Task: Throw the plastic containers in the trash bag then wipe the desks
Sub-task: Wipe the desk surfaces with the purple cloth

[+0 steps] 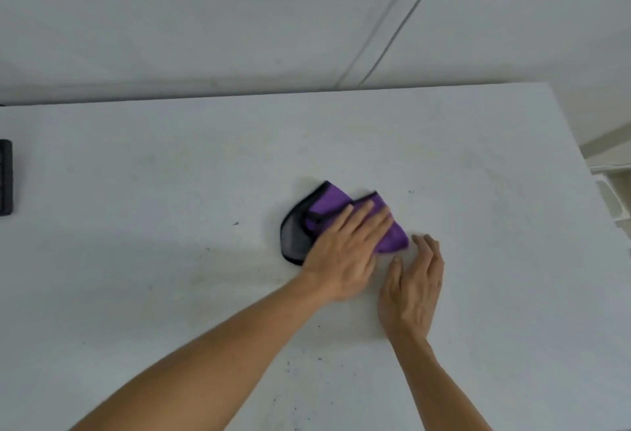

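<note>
A purple cloth with a black and grey edge (329,207) lies bunched on the white desk (170,174), near the middle of the head view. My left hand (345,253) lies flat on top of the cloth, its fingers straight and pointing up and to the right. Just right of the cloth, my right hand (415,285) rests on the bare desk with its fingers loosely bent, touching nothing else. No plastic container or trash bag is in view.
A black keyboard corner (6,177) sticks in at the left edge of the desk. The desk's right edge (580,171) drops off to white furniture below. A white wall with a thin cable (403,20) rises behind the desk. Small dark specks dot the desk's near part.
</note>
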